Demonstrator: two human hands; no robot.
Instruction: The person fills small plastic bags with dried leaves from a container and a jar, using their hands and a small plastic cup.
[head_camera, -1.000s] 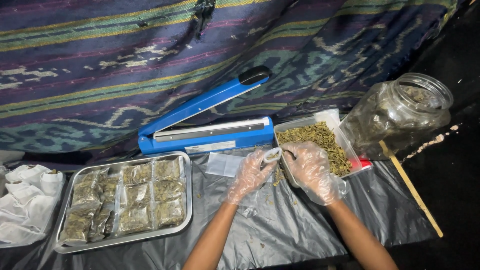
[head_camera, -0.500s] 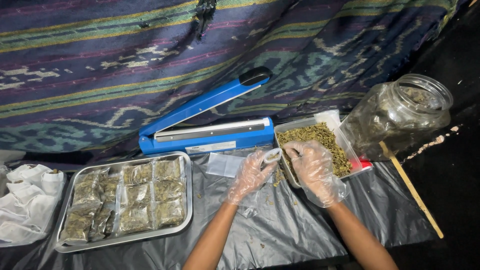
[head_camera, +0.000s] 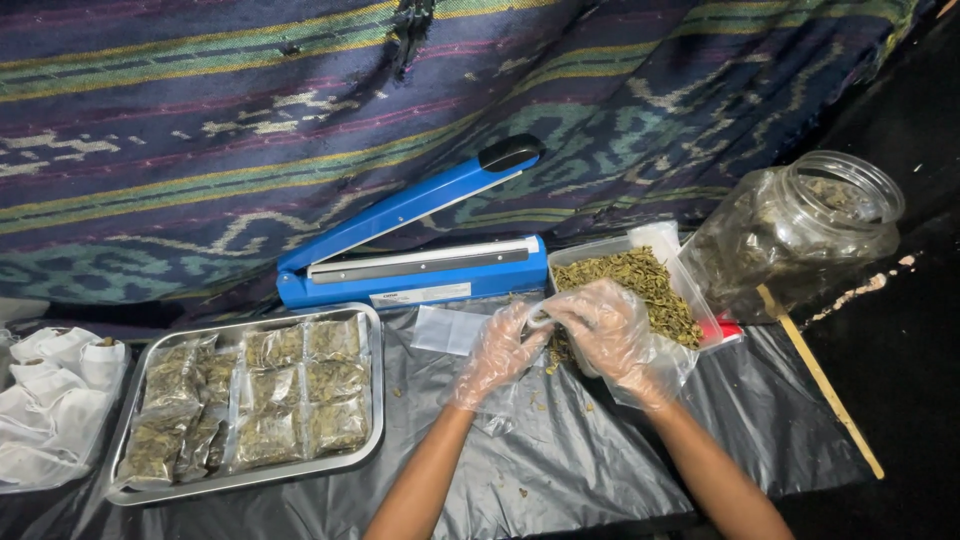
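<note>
Both my hands wear loose clear plastic gloves. My left hand (head_camera: 495, 355) holds a small clear pouch (head_camera: 538, 320) by its mouth, just left of a clear rectangular container (head_camera: 668, 243) filled with dried green leaves (head_camera: 640, 280). My right hand (head_camera: 612, 335) is curled over the container's near-left corner, and its fingertips meet the pouch's mouth. What is between those fingertips is hidden by the glove. A flat empty clear pouch (head_camera: 447, 328) lies on the black sheet beside my left hand.
A blue heat sealer (head_camera: 420, 270) stands with its arm raised behind the hands. At left, a metal tray (head_camera: 372, 400) holds several filled pouches, with white cloth (head_camera: 50, 400) beyond it. A big clear jar (head_camera: 800, 235) lies tilted at right, near a wooden stick (head_camera: 825, 385).
Both hands stay at the container's near-left corner. The fingers of my right hand have shifted slightly at the pouch's mouth.
</note>
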